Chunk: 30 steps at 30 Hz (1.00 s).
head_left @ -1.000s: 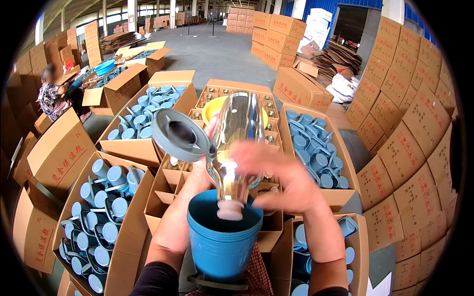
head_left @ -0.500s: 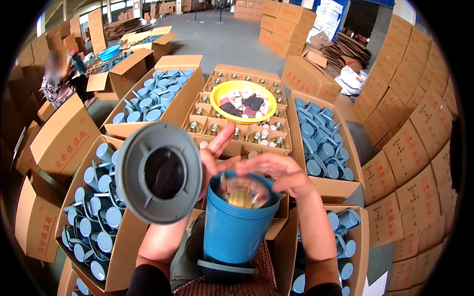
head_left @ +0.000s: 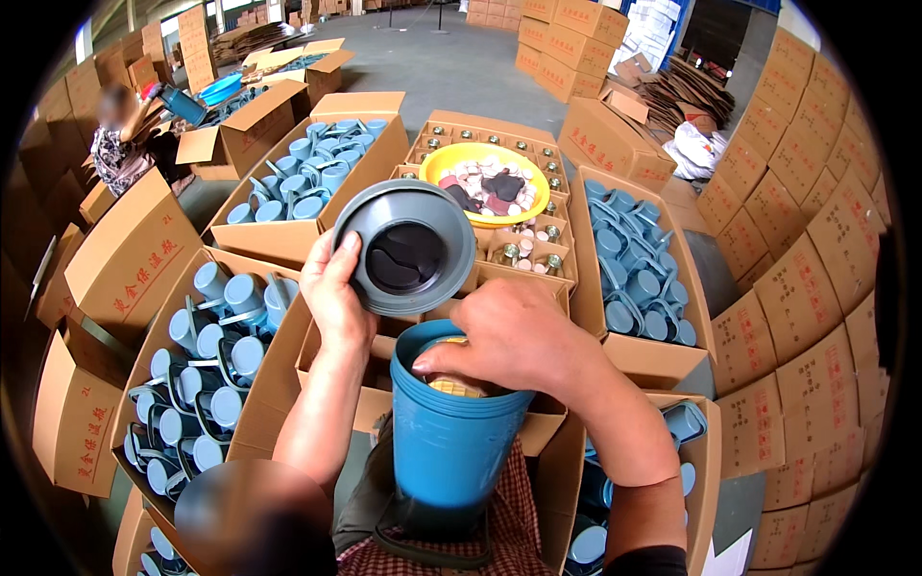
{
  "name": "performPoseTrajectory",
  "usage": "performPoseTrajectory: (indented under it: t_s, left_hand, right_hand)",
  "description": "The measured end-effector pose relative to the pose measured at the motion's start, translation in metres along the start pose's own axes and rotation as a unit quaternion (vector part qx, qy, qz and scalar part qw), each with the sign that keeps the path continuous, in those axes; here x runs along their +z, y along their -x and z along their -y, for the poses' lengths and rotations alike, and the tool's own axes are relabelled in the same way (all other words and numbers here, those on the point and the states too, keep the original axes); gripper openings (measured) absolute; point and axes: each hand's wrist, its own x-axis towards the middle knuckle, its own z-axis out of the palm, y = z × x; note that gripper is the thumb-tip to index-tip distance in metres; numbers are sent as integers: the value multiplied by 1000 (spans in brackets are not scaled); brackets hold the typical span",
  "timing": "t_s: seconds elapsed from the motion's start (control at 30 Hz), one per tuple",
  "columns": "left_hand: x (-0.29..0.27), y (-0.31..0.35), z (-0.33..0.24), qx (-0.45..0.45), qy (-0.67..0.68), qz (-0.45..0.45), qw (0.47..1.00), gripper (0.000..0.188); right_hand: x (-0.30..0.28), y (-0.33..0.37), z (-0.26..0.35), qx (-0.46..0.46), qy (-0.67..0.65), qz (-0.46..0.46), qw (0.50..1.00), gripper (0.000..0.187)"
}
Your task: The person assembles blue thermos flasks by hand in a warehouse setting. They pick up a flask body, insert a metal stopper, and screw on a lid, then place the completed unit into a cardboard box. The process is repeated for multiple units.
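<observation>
1. Left hand [head_left: 336,298]: fingers closed on the left edge of a grey lid [head_left: 408,257], thumb over the near face. Lid round, centre dark and glossy, held raised and tilted so that its broad face shows.
2. Blue container [head_left: 456,446]: open end up, slightly tilted, in front of the person's lap, below the lid and apart from it. A dark strap [head_left: 432,555] shows near its lower end.
3. Right hand [head_left: 523,331]: over the container mouth, thumb reaching inside. Other fingers mostly hidden behind the hand; cannot tell whether they grip anything.
4. Yellowish, shiny piece [head_left: 459,386]: inside the container mouth, just below the right thumb, partly covered. Contact with the thumb unclear.
5. Beyond the hands: yellow basin [head_left: 492,222] with small pale pieces and some dark ones, resting on a divided carton [head_left: 490,126] of shiny-necked bottles.
6. Left side: open carton [head_left: 272,398] full of light blue cup-shaped parts [head_left: 206,384]. Right side: another open carton [head_left: 645,360] of similar parts.
7. Far left: a seated co-worker [head_left: 125,149]. Far right: stacked cartons [head_left: 797,278].
</observation>
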Motion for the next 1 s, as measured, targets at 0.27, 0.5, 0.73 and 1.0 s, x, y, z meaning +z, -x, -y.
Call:
performPoseTrajectory:
  t_s: [0.27,0.5,0.73,1.0]
  left_hand:
    - [-6,11,1,50,-46,88,994,33]
    - [-3,23,-10,266,-193,273,904,45]
    - [27,35,-21,160,-193,517,818,17]
    - [23,26,-32,288,-195,556,755,30]
  right_hand:
    - [3,14,-40,-106,-326,118,932,23]
    - [24,25,-59,-20,-449,-19,893,21]
    - [110,38,-68,-25,-760,-305,574,55]
    - [109,32,-54,-119,-625,-400,660,55]
